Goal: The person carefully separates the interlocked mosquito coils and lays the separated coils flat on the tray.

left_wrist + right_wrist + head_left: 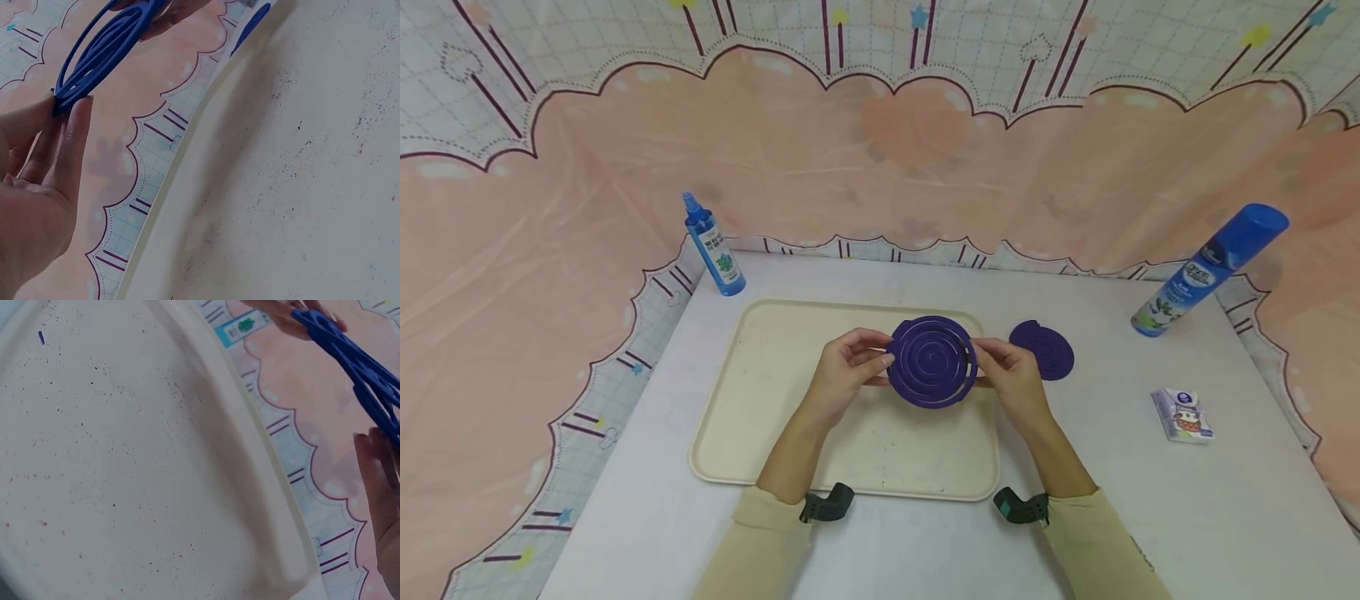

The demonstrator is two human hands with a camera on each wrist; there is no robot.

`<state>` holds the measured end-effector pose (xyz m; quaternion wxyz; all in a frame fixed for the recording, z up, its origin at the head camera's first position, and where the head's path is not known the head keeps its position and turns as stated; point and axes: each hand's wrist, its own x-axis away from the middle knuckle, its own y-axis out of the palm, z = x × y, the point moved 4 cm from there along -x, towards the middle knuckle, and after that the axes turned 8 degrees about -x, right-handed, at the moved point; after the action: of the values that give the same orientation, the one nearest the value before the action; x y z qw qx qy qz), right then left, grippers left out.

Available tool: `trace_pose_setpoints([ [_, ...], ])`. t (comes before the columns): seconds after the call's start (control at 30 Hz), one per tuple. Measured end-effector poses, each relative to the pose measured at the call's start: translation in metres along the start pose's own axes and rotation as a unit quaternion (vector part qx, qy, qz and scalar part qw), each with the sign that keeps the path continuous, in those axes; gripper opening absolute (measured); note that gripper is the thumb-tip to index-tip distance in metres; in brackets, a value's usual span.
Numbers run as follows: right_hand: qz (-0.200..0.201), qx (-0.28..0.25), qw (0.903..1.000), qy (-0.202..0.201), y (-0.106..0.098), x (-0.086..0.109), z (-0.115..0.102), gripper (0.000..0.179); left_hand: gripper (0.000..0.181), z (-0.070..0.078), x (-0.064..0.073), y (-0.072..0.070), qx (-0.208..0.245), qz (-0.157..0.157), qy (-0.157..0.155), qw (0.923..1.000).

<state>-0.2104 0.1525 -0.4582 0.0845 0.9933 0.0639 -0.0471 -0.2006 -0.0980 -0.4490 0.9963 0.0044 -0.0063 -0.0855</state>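
Note:
A dark blue mosquito coil (931, 363), wound in a flat spiral, is held up over the right part of the cream tray (760, 408). My left hand (850, 375) pinches its left rim between thumb and fingers. On the opposite rim, my right hand (1017, 382) pinches it the same way. Seen nearly edge-on in the left wrist view, the coil (103, 53) shows its rings slightly spread apart. The right wrist view also catches the coil (350, 356) between both hands, above the tray's far edge. Another dark blue coil (1047, 352) lies on the table beyond my right hand.
A blue spray bottle (715, 250) stands at the back left of the white table (625, 500). At the right are a tall blue air freshener can (1198, 279) and a small purple printed pack (1182, 415). Dark specks dot the tray, and a patterned peach cloth (775, 167) hangs behind.

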Motion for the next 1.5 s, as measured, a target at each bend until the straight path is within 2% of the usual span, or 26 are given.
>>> trace_pose_setpoints([
  [0.17, -0.011, -0.004, 0.9998, 0.015, 0.0022, 0.0009, 0.0002, 0.039, 0.031, -0.0010, 0.0005, -0.0014, 0.017, 0.005, -0.004, 0.9998],
  [0.3, -0.024, -0.015, 0.9995, 0.013, 0.0048, 0.0016, -0.0011, 0.035, 0.031, -0.0016, 0.0004, -0.0022, 0.022, 0.010, -0.005, 0.9997],
  [0.47, -0.028, -0.051, 0.9980, 0.026, 0.0044, 0.0020, 0.0013, 0.017, 0.032, -0.0045, -0.0004, -0.0032, 0.031, 0.012, -0.010, 0.9994],
  [0.67, -0.032, -0.108, 0.9920, 0.056, 0.0048, 0.0024, 0.0020, 0.029, 0.035, -0.0061, -0.0006, -0.0025, 0.038, 0.006, -0.008, 0.9992],
  [0.9, -0.048, -0.138, 0.9875, 0.059, 0.0050, 0.0040, 0.0001, 0.033, 0.036, -0.0052, 0.0009, -0.0003, 0.038, 0.005, -0.008, 0.9993],
  [0.97, -0.049, -0.128, 0.9889, 0.057, 0.0050, 0.0040, 0.0010, 0.033, 0.036, -0.0052, 0.0009, 0.0001, 0.040, 0.006, -0.007, 0.9992],
  [1.17, -0.034, -0.051, 0.9973, 0.040, 0.0027, 0.0031, 0.0057, 0.021, 0.036, -0.0061, 0.0003, 0.0001, 0.039, 0.006, -0.001, 0.9992],
  [1.33, -0.025, -0.015, 0.9994, 0.017, 0.0024, 0.0025, 0.0029, 0.047, 0.036, -0.0063, 0.0004, -0.0009, 0.033, 0.018, -0.007, 0.9993],
  [1.5, -0.030, -0.008, 0.9994, 0.016, 0.0030, 0.0036, -0.0004, 0.050, 0.048, -0.0055, -0.0005, -0.0015, 0.023, 0.032, -0.007, 0.9992],
])
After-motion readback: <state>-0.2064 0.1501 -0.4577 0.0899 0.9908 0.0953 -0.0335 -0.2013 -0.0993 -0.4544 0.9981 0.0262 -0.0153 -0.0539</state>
